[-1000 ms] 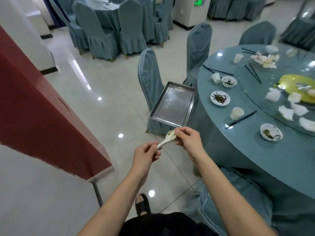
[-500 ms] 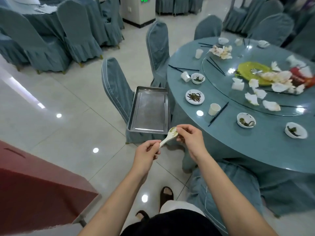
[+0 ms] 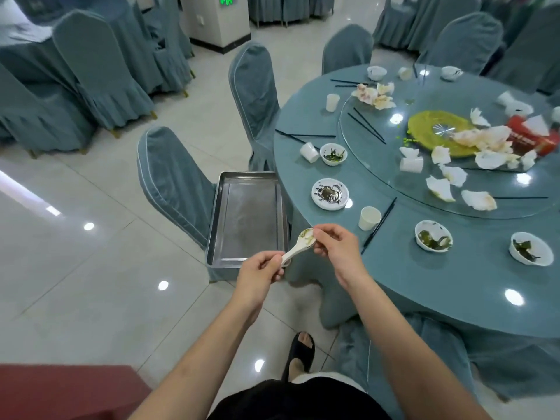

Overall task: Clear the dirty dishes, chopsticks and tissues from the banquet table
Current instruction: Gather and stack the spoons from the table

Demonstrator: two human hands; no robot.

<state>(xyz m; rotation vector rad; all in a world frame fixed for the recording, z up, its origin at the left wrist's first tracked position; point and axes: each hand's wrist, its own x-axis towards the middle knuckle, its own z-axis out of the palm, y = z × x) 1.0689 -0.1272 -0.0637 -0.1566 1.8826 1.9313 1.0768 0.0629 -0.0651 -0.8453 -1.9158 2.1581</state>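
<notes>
Head view: left hand [image 3: 259,272] pinches the handle of a soiled white spoon [image 3: 298,247]; right hand [image 3: 338,248] pinches its bowl, just beside the bare steel tray [image 3: 218,219] on a chair. Best practice, judged: keep the spoon level and lay it flat in the tray. On the counter [image 3: 409,268], bowls [image 3: 433,236] and a plate [image 3: 330,194] hold greens; a paper cup [image 3: 369,218] stands upright.

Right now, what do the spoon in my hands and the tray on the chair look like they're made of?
The spoon looks like glazed white ceramic, though melamine is possible: smooth, opaque, thick-walled. The tray looks like stainless steel: grey brushed surface with dull reflections and a thin folded rim.
</notes>
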